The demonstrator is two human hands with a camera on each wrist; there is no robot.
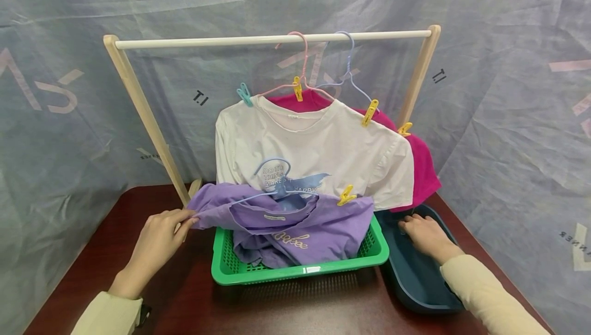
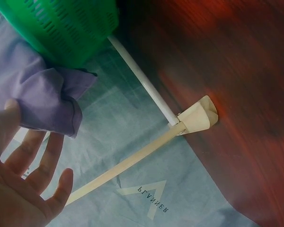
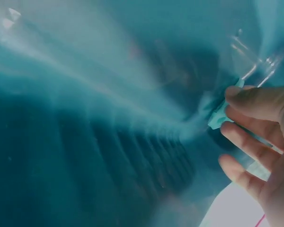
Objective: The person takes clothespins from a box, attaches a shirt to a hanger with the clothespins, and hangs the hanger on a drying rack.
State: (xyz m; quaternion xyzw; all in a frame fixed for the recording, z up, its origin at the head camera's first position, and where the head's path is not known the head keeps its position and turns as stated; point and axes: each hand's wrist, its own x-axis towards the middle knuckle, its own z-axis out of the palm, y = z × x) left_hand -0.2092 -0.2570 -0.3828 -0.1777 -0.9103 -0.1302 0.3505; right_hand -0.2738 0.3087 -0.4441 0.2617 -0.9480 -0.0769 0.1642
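Observation:
My left hand [image 1: 159,235] pinches the sleeve end of a purple T-shirt [image 1: 341,230] between thumb and fingers. In the left wrist view its other fingers are spread below the sleeve [image 2: 47,101]. A light blue hanger [image 1: 281,188] sits in the shirt's neck, hook upward. One yellow clothespin [image 1: 346,195] clips the shirt's shoulder to the hanger on the right; the other shoulder has none. Part of the shirt lies in a green basket [image 1: 300,272]. My right hand [image 1: 427,235] is inside a dark blue tray [image 1: 425,278], pinching a teal clothespin [image 3: 220,116].
Behind the basket stands a rack with a white bar [image 1: 194,42] and wooden legs. A white T-shirt [image 1: 300,142] hangs there on a pink hanger [image 1: 306,58], in front of a magenta shirt [image 1: 425,171]. Clothespins hold both. The left rack foot [image 2: 199,116] rests on the table [image 1: 152,294].

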